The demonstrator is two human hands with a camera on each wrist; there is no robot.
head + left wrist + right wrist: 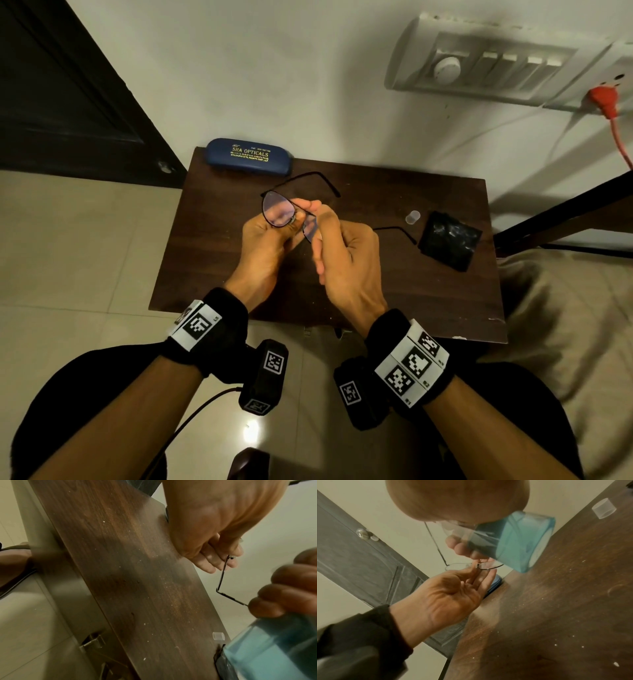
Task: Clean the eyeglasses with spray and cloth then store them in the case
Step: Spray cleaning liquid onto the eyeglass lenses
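Note:
Thin black-framed eyeglasses are held above the dark wooden table, temples unfolded. My left hand pinches them at the bridge. My right hand grips a small clear spray bottle of blue liquid, held close to the right lens; the bottle is mostly hidden behind the fingers in the head view. A blue glasses case lies shut at the table's far left edge. A folded black cloth lies to the right.
A clear bottle cap stands beside the cloth. The table is against a white wall with a switch panel and a red plug. A dark door is on the left, beige bedding on the right.

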